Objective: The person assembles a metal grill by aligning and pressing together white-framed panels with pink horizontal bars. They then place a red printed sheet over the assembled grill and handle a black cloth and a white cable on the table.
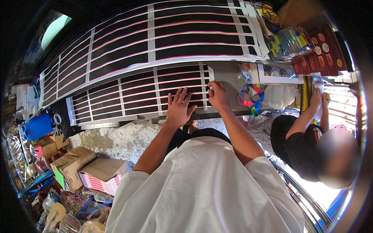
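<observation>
Head view: my two hands at a bench (232, 82), read left to right.
Bag (37, 127): one, blue.
Cartons (72, 167): two large ones, below the bag.
Far stack (120, 39): one, black with pale stripes; its layers cannot be counted.
Near sheet (136, 96): one, similarly striped, flat on the bench between me and the far stack; probably light, thin and flexible, easily creased, best held by its pale end margins.
Left hand (178, 109): palm down on the near sheet, my fingers slightly parted, thumb out.
Right hand (218, 97): at the sheet's right end, my fingers curled; whether they pinch anything, I cannot tell.
Ribbons (245, 102): bright, looped, number unclear.
Co-worker (300, 153): one.
</observation>
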`<state>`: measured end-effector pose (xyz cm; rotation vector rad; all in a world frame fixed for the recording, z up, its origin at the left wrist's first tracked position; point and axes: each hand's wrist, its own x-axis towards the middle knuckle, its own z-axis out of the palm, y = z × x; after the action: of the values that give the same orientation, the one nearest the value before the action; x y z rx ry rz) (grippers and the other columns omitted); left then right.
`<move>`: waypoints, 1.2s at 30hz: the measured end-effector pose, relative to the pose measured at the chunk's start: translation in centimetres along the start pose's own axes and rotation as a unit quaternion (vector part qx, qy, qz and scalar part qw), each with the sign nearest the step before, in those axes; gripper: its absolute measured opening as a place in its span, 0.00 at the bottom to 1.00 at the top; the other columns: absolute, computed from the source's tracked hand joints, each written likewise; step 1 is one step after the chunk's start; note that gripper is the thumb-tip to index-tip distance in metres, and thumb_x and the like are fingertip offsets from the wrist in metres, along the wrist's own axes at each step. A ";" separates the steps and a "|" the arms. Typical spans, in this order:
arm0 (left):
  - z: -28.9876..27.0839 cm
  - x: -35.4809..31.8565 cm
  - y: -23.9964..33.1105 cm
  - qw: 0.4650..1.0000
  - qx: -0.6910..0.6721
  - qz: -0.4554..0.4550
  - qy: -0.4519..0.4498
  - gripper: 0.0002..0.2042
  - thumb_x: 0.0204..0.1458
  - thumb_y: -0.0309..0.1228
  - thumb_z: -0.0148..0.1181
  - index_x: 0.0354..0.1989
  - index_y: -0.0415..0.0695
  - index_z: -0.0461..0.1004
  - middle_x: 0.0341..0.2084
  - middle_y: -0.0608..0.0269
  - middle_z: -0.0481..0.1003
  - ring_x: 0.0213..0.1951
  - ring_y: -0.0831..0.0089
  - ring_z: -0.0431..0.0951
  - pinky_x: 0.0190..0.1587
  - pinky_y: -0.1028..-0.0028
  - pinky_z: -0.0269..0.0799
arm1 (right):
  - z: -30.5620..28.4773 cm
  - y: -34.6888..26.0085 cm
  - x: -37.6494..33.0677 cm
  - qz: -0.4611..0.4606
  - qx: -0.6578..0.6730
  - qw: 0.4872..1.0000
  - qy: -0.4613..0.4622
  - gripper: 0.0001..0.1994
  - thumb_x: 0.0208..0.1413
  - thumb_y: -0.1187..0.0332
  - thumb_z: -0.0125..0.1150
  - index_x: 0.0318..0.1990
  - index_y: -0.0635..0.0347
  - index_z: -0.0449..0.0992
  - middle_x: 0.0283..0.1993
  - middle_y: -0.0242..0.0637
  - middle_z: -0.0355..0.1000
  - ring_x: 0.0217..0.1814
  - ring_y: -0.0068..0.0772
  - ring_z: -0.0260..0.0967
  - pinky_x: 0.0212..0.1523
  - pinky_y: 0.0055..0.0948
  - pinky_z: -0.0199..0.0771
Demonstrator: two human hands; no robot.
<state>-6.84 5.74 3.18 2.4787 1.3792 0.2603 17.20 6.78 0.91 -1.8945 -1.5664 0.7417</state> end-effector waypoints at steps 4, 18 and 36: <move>0.2 1.6 1.4 0.999 -0.008 0.036 -0.006 0.31 0.70 0.52 0.59 0.71 0.41 0.74 0.76 0.48 0.65 0.78 0.49 0.62 0.77 0.35 0.55 | 0.1 0.0 -0.2 0.007 0.001 1.000 0.005 0.16 0.58 0.81 0.63 0.53 0.58 0.76 0.53 0.53 0.73 0.59 0.66 0.73 0.57 0.60 0.75; 1.7 7.5 2.0 0.994 -0.083 0.052 0.039 0.16 0.51 0.20 0.66 0.50 0.36 0.80 0.48 0.46 0.77 0.54 0.45 0.78 0.56 0.54 0.81 | 0.1 0.1 -0.2 -0.026 -0.002 0.999 0.033 0.18 0.54 0.82 0.63 0.53 0.58 0.76 0.51 0.52 0.73 0.57 0.64 0.73 0.56 0.58 0.75; -0.1 12.6 3.1 0.985 0.027 0.107 -0.132 0.13 0.51 0.26 0.70 0.44 0.35 0.81 0.45 0.45 0.82 0.52 0.48 0.84 0.54 0.53 0.85 | 1.6 1.8 0.2 -0.015 -0.020 0.999 0.033 0.18 0.55 0.78 0.65 0.54 0.63 0.75 0.55 0.62 0.74 0.60 0.72 0.72 0.62 0.62 0.75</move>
<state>2.24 14.93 4.53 2.5946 1.0279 -0.0634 17.29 6.85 -1.49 -1.9002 -1.5751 0.6324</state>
